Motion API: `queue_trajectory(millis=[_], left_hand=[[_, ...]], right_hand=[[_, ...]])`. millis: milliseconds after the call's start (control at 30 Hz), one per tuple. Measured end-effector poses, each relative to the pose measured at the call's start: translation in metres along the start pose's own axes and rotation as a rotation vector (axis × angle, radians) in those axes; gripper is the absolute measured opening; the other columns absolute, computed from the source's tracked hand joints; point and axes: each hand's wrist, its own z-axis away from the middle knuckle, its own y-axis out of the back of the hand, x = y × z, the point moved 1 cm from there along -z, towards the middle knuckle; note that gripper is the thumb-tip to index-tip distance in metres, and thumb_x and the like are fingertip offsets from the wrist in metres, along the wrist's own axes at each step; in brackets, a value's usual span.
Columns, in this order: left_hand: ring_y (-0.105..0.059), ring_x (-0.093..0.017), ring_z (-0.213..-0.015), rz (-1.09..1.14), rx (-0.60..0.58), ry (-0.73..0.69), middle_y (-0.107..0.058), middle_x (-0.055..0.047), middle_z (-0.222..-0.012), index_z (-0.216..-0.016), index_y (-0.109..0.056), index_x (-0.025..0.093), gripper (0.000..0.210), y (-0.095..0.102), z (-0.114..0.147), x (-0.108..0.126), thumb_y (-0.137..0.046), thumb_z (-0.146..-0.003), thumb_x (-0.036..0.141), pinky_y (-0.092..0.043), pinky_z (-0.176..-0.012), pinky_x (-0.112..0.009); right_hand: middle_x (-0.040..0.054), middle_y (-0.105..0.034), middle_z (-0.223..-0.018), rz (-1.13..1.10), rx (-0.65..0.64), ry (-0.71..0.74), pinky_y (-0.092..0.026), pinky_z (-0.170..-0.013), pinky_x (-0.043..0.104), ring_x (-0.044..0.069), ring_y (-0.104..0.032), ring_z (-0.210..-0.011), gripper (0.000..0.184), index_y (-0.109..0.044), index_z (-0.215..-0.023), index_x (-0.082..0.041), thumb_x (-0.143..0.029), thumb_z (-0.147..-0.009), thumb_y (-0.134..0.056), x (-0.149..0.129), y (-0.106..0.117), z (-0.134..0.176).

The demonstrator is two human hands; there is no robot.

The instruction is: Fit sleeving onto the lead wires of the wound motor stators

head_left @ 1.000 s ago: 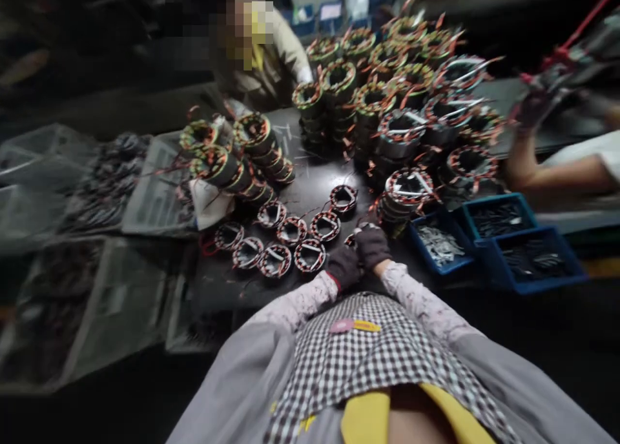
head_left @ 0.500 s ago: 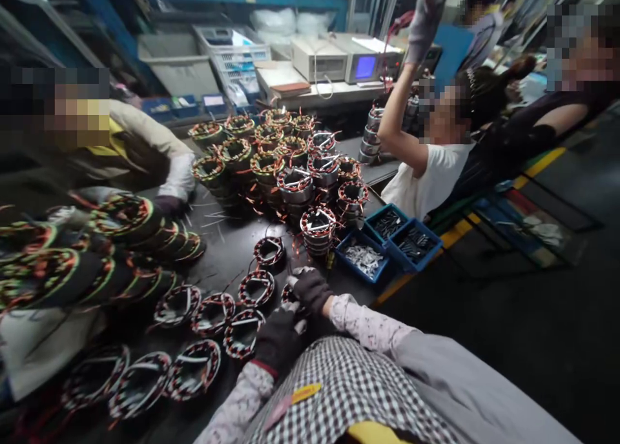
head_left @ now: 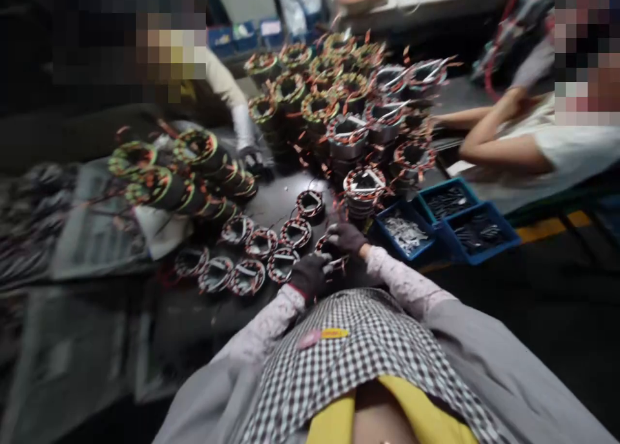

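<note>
My left hand (head_left: 309,276) and my right hand (head_left: 347,239), both in dark gloves with pale fingertips, are at a small wound motor stator (head_left: 320,242) on the dark table in front of me. My right hand grips its far right side; the left has its fingers curled at the near side. Gloves hide most of this stator, and blur hides the fingertips. A short white piece shows between the hands. To the left lie several similar stators (head_left: 248,277) with red and white windings. Just beyond my right hand is a stack of stators (head_left: 364,187).
Taller stator stacks (head_left: 320,108) fill the table's far side, and more stacks (head_left: 194,166) lean at left. Blue bins (head_left: 477,260) of small white and black parts stand at right. One co-worker's sleeve (head_left: 242,124) reaches in at left; another co-worker's arm (head_left: 506,134) rests at right.
My view has tilted down and turned left, so things sit higher and further right. The co-worker at right has lowered a raised arm. My hands remain at the same stator.
</note>
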Motion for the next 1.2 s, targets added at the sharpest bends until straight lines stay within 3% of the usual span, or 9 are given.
queue_trajectory(millis=[100,200,267,400,567,700,800,933,1200], left_hand=[[-0.078,-0.029,-0.120,0.007,-0.046,0.051,-0.084,-0.015,-0.129,-0.133,-0.085,0.018,0.034,0.008,-0.003,0.000,-0.070,-0.108,0.035,-0.058,-0.105,-0.038],[-0.078,-0.028,-0.120,-0.030,-0.078,0.008,-0.084,-0.013,-0.129,-0.133,-0.085,0.020,0.032,0.013,-0.002,0.002,-0.065,-0.112,0.034,-0.059,-0.102,-0.037],[-0.079,-0.029,-0.121,-0.078,-0.094,-0.006,-0.083,-0.015,-0.128,-0.133,-0.083,0.019,0.035,0.016,0.000,0.006,-0.057,-0.116,0.034,-0.060,-0.101,-0.039],[-0.079,-0.035,-0.123,-0.096,-0.122,0.026,-0.082,-0.022,-0.128,-0.134,-0.078,0.011,0.035,0.020,0.000,0.015,-0.052,-0.115,0.026,-0.062,-0.103,-0.047],[-0.077,-0.024,-0.100,0.667,-0.082,0.152,-0.082,-0.010,-0.108,-0.128,-0.077,0.014,0.034,0.012,-0.008,0.003,-0.075,-0.094,0.016,-0.063,-0.093,-0.038],[-0.063,-0.014,-0.070,1.269,-0.104,0.151,-0.073,-0.004,-0.083,-0.118,-0.078,0.012,0.034,0.009,0.008,-0.015,-0.081,-0.087,0.025,-0.054,-0.069,-0.027],[-0.047,-0.007,-0.057,1.472,-0.108,0.150,-0.067,0.000,-0.078,-0.121,-0.077,0.014,0.049,0.018,0.024,-0.022,-0.090,-0.081,0.041,-0.035,-0.052,-0.020],[-0.038,-0.005,-0.055,1.714,-0.032,0.190,-0.057,0.007,-0.072,-0.124,-0.074,0.018,0.064,0.021,0.021,-0.005,-0.101,-0.070,0.041,-0.029,-0.050,-0.018],[-0.045,-0.008,-0.063,1.763,-0.040,0.201,-0.060,0.001,-0.078,-0.100,-0.070,0.015,0.036,-0.001,-0.001,0.029,-0.090,-0.088,0.042,-0.034,-0.054,-0.022]], right_hand=[[0.0037,-0.076,-0.085,-0.247,-0.137,-0.028,-0.058,-0.081,0.035,0.021,-0.068,-0.081,0.041,-0.070,-0.085,-0.021,-0.060,-0.082,-0.080,0.019,-0.008,-0.001],[0.0037,-0.077,-0.090,-0.432,0.029,-0.104,-0.060,-0.082,0.036,0.022,-0.070,-0.085,0.048,-0.071,-0.091,-0.023,-0.066,-0.074,-0.083,0.037,-0.003,0.009],[0.0039,-0.079,-0.095,-0.394,0.144,-0.160,-0.062,-0.084,0.037,0.023,-0.072,-0.088,0.047,-0.074,-0.099,-0.024,-0.066,-0.078,-0.080,0.045,0.005,0.019],[0.0075,-0.086,-0.113,-0.092,0.021,-0.148,-0.063,-0.102,0.042,0.027,-0.078,-0.106,0.032,-0.082,-0.114,-0.023,-0.046,-0.093,-0.073,0.044,0.005,0.031],[0.0119,-0.086,-0.129,0.207,0.029,-0.177,-0.060,-0.112,0.043,0.029,-0.079,-0.122,0.040,-0.079,-0.140,-0.022,-0.030,-0.103,-0.067,0.032,-0.015,0.028],[0.0114,-0.086,-0.127,0.226,0.058,-0.165,-0.060,-0.113,0.042,0.029,-0.079,-0.121,0.030,-0.084,-0.127,-0.023,-0.031,-0.102,-0.070,0.034,-0.021,0.028],[0.0082,-0.088,-0.115,-0.052,0.087,-0.163,-0.063,-0.108,0.045,0.030,-0.080,-0.112,0.024,-0.085,-0.109,-0.023,-0.041,-0.093,-0.080,0.035,-0.017,0.035],[0.0077,-0.087,-0.106,-0.497,-0.040,-0.094,-0.066,-0.103,0.049,0.031,-0.080,-0.103,0.050,-0.084,-0.095,-0.021,-0.064,-0.075,-0.096,0.020,-0.006,0.052],[0.0087,-0.086,-0.099,-0.406,0.112,-0.069,-0.066,-0.098,0.050,0.031,-0.080,-0.096,0.049,-0.082,-0.090,-0.023,-0.068,-0.073,-0.092,-0.008,0.010,0.071]])
